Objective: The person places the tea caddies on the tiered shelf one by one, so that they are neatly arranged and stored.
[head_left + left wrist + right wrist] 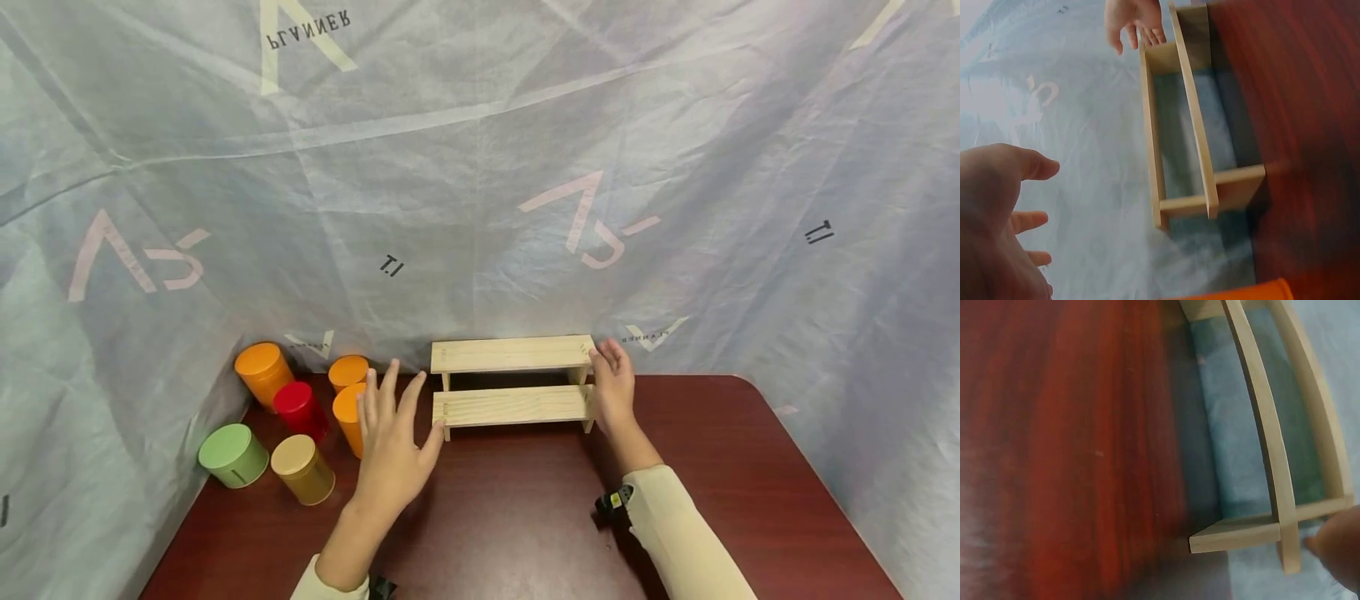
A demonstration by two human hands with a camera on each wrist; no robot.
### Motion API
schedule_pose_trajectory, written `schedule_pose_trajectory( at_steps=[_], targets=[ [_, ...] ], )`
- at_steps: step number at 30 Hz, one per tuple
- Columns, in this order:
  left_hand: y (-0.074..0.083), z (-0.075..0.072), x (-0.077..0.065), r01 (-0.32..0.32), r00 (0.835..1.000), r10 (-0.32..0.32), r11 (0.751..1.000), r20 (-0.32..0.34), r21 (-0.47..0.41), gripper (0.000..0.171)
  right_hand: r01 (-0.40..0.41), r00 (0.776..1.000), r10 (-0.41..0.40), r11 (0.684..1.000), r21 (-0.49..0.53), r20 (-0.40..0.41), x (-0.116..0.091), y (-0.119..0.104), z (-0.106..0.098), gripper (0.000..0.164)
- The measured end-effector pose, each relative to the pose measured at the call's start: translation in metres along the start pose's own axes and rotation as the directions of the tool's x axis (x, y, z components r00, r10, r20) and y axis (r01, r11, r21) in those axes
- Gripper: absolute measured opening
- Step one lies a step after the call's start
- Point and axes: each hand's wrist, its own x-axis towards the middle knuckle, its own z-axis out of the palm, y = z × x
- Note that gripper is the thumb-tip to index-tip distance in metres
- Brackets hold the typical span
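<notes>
A two-step pale wooden rack [517,405] stands on the table against the back cloth. My right hand [617,393] is at the rack's right end, its thumb beside the upper step and its fingers loosely extended. In the right wrist view, part of that hand [1342,547] shows close by the end of the rack [1269,419]. My left hand [393,454] is raised with fingers spread, just left of the rack, and holds nothing. The left wrist view has its fingers [1030,221] apart from the rack [1194,112].
Left of my left hand stand several round canisters: a green one [234,455], a gold one [303,471], a red one [301,412] and orange ones [264,375]. The dark red-brown table [525,517] is enclosed by grey printed cloth [450,208].
</notes>
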Motion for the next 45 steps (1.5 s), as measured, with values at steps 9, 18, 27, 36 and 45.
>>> schedule_pose_trajectory(
  at_steps=[9, 18, 27, 36, 45],
  targets=[
    [-0.023, -0.02, 0.008, 0.15, 0.989, -0.149, 0.988, -0.026, 0.035, 0.074, -0.118, 0.993, 0.109, 0.973, 0.197, 0.053, 0.018, 0.005, -0.002, 0.063],
    [-0.037, -0.033, 0.012, 0.274, 0.961, -0.271, 0.959, -0.053, 0.072, 0.076, -0.139, 0.982, 0.122, 0.983, 0.119, 0.143, 0.018, 0.011, -0.005, 0.059],
    [-0.045, -0.033, 0.011, 0.314, 0.949, -0.315, 0.943, -0.008, 0.107, 0.078, -0.138, 0.985, 0.128, 0.987, 0.087, 0.117, 0.018, 0.012, -0.001, 0.056],
    [-0.061, -0.03, 0.013, 0.397, 0.91, -0.406, 0.911, 0.08, 0.109, 0.082, -0.151, 0.986, 0.144, 0.985, 0.085, 0.086, 0.016, 0.015, 0.001, 0.052],
    [-0.066, -0.029, 0.019, 0.433, 0.877, -0.451, 0.891, 0.166, 0.135, 0.087, -0.113, 0.994, 0.113, 0.992, 0.064, 0.005, 0.009, 0.015, 0.0, 0.035]
  ],
)
